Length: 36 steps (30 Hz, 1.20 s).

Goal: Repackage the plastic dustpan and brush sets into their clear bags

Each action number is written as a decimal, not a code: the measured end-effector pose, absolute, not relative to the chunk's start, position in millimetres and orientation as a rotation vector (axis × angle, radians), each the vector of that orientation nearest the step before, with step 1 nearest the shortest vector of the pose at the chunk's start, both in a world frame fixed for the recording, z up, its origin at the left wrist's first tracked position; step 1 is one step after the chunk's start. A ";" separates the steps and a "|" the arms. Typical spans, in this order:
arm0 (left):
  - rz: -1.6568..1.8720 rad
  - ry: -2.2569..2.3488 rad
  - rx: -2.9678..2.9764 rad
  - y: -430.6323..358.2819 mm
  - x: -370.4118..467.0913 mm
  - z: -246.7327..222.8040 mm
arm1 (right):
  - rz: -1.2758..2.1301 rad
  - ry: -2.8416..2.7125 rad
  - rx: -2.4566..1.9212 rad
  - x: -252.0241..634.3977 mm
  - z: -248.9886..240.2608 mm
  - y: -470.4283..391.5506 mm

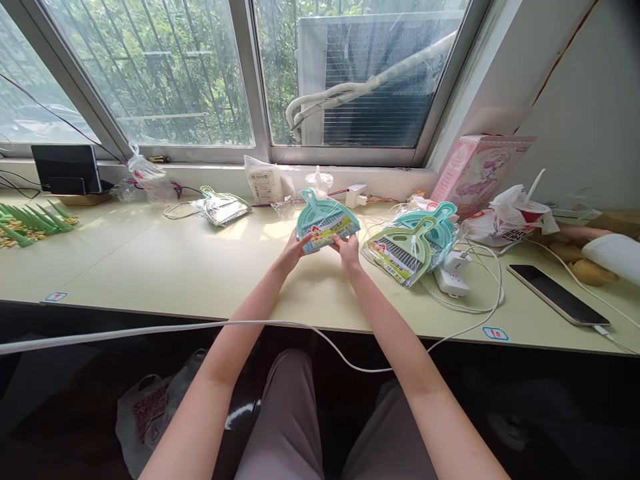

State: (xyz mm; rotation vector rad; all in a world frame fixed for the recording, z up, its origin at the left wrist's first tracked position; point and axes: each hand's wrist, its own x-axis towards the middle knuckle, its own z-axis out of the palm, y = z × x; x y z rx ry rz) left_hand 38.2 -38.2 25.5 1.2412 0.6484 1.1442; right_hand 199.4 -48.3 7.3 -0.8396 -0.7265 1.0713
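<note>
Left hand and right hand both gripping the teal dustpan set, one per side, above the table; green dustpan set lies nearby, right of it.

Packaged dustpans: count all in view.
4 visible: the held teal dustpan, a green dustpan and a second teal dustpan overlapping on the right, and a fourth dustpan at back left. That overlap may hide more.
</note>
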 end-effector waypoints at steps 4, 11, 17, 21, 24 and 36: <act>1.229 0.746 1.208 -36.7 38.5 25.8 | 1.044 -0.786 -0.855 196.8 6.9 -48.7; 1.267 0.705 1.169 -33.5 30.8 30.9 | 1.172 -0.844 -0.830 200.9 14.1 -51.9; 1.267 0.732 1.199 -33.8 28.6 29.9 | 1.180 -0.864 -0.837 197.6 19.7 -56.0; 1.246 0.781 1.283 -34.1 31.9 23.4 | 1.151 -0.794 -0.877 196.8 17.3 -55.4; 1.300 0.801 1.288 -31.9 36.6 17.8 | 1.121 -0.751 -0.880 195.9 13.7 -54.0; 1.341 0.649 1.389 -35.7 49.1 18.9 | 0.989 -0.569 -0.916 202.9 5.8 -45.6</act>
